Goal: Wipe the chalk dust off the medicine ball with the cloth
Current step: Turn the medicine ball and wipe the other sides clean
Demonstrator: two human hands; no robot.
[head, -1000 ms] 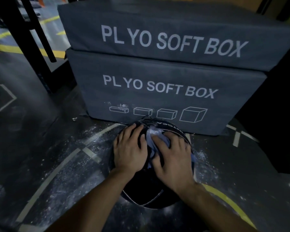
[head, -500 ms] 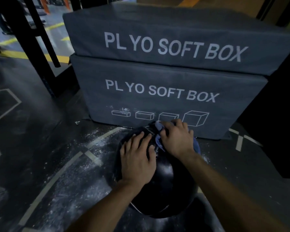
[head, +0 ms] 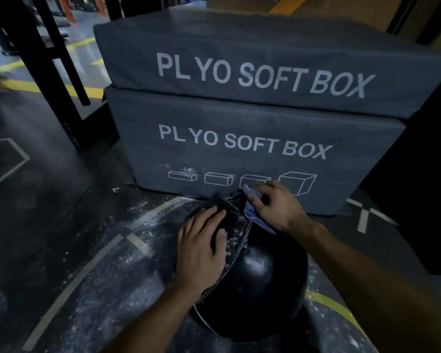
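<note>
A black medicine ball (head: 260,281) sits on the dark gym floor in front of two stacked boxes. White chalk specks show on its top near a stitched seam. My left hand (head: 201,248) lies flat on the ball's upper left side, fingers spread. My right hand (head: 275,207) presses a pale blue cloth (head: 252,212) against the far top of the ball, fingers curled over the bunched cloth. Most of the cloth is hidden under that hand.
Two grey "PLYO SOFT BOX" pads (head: 239,138) stand stacked right behind the ball. Chalk dust (head: 143,225) is scattered over the floor at left, across painted lines. A black rack upright (head: 49,72) rises at the far left.
My right hand has pushed the cloth from the ball's near top to its far side, toward the boxes. The left hand stays on the ball. The view has moved closer.
</note>
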